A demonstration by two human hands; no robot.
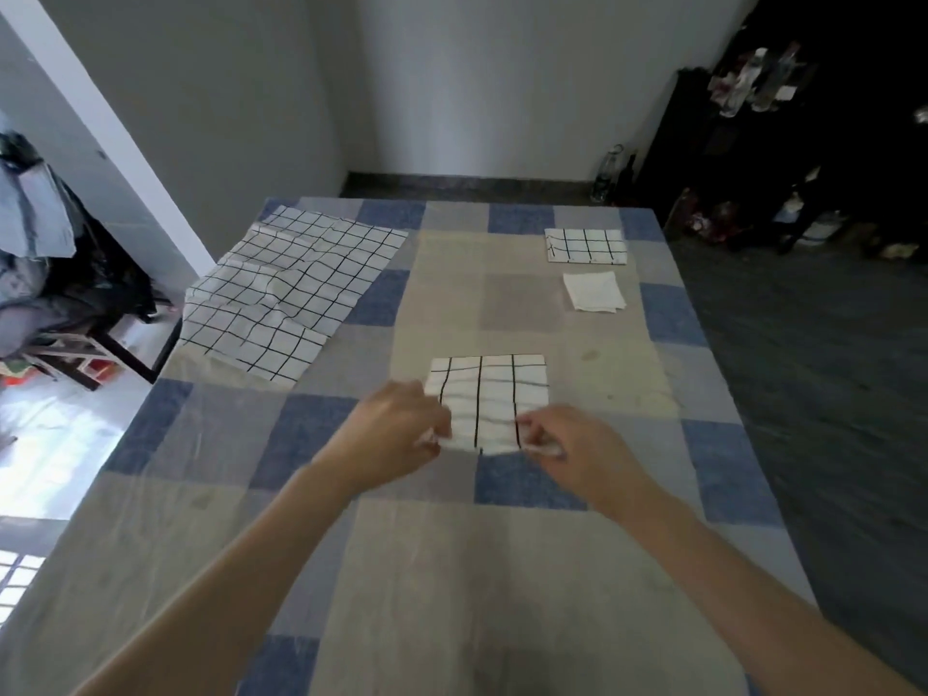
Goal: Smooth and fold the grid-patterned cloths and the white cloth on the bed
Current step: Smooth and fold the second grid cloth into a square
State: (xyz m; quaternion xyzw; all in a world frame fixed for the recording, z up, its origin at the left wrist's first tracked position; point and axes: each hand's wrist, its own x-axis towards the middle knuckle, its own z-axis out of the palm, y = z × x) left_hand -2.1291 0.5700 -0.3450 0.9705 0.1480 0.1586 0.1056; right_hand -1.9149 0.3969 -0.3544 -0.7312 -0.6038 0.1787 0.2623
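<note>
A partly folded grid-patterned cloth (pixel 487 394) lies in the middle of the bed (pixel 401 570). My left hand (pixel 396 429) pinches its near left corner and my right hand (pixel 577 444) pinches its near right corner. A large grid-patterned cloth (pixel 286 288) lies spread out and wrinkled at the bed's far left. At the far right sit a small folded grid-patterned cloth (pixel 585 246) and, just in front of it, a folded white cloth (pixel 595 291).
The bed wears a blue, grey and beige patchwork sheet. A chair piled with clothes (pixel 55 273) stands to the left. Dark shelves (pixel 783 143) and a bottle (pixel 605 173) stand at the back right. Dark floor (pixel 813 369) runs along the bed's right side.
</note>
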